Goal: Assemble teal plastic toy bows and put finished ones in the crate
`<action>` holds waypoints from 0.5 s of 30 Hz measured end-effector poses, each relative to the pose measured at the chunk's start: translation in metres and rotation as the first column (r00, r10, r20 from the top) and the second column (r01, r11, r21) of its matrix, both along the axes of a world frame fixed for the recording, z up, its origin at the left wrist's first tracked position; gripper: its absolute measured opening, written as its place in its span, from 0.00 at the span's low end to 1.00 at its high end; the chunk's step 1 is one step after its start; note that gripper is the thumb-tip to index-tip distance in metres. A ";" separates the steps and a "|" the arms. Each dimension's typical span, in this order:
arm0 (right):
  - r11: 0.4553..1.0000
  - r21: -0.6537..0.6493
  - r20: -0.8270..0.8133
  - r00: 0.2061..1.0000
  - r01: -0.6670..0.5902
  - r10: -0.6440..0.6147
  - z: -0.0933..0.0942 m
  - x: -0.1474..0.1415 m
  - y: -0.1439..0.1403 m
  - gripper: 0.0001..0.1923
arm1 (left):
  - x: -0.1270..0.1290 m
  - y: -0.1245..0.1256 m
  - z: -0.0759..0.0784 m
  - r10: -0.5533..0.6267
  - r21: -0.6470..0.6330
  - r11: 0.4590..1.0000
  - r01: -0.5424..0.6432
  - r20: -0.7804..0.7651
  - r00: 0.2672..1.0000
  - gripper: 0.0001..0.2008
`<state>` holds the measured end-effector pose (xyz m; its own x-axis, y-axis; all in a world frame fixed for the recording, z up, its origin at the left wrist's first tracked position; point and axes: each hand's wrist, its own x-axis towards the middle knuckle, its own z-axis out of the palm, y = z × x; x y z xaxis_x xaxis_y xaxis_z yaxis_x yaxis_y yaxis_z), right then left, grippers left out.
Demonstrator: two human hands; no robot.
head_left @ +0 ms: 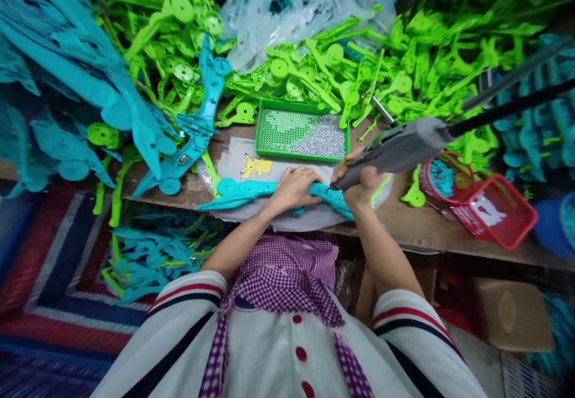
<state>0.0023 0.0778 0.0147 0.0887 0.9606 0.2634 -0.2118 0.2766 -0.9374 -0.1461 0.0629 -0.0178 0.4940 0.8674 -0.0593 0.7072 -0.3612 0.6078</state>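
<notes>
A long turquoise plastic part [240, 192] lies across a grey cloth [231, 153] with a yellow cartoon figure on it. My left hand [295, 188] is wrapped over the middle of this part, pressing it down. In my right hand [359, 187] is a grey electric screwdriver [399, 151], tilted, its tip at the upper face of the part, just right of my left fingers; whether it touches a screw is too small to tell. Just beyond both hands sits a green basket tray [257, 128], with many small silver screws [327, 135] heaped toward its right side.
Lime-green plastic parts [309, 74] are piled along the back, below a clear plastic bag [291, 11]. Turquoise assemblies [90, 80] are stacked at left. On the right stand red baskets [503, 230] and a blue tub [554, 221]. The workbench edge [449, 245] runs in front of me.
</notes>
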 end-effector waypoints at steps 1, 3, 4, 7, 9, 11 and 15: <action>1.000 -0.006 -0.002 1.000 -0.003 0.003 0.001 -0.001 0.000 0.26 | 0.000 0.000 -0.001 0.002 0.010 1.000 -0.002 0.004 1.000 0.18; 1.000 -0.006 -0.001 1.000 -0.003 0.003 0.004 -0.003 -0.001 0.26 | 0.001 -0.001 -0.002 0.004 0.021 1.000 -0.004 0.008 1.000 0.18; 1.000 -0.006 0.004 1.000 -0.002 0.002 0.004 -0.003 -0.001 0.26 | 0.002 -0.001 -0.002 0.003 0.023 1.000 -0.003 0.010 1.000 0.19; 1.000 -0.015 0.022 1.000 -0.004 0.004 0.004 -0.003 0.000 0.26 | 0.002 -0.001 -0.002 -0.001 0.024 1.000 0.001 0.010 1.000 0.19; 1.000 -0.013 0.019 1.000 -0.004 0.004 0.001 -0.002 0.000 0.26 | 0.002 -0.001 0.001 -0.003 0.018 1.000 0.003 0.007 1.000 0.19; 1.000 0.006 0.007 1.000 0.006 -0.006 0.000 -0.002 -0.001 0.26 | 0.001 -0.002 0.003 0.001 0.004 1.000 -0.001 0.005 1.000 0.19; 0.991 0.024 -0.001 0.992 0.129 -0.129 0.014 -0.007 -0.007 0.24 | 0.001 -0.002 0.004 0.022 -0.020 1.000 -0.022 0.005 1.000 0.19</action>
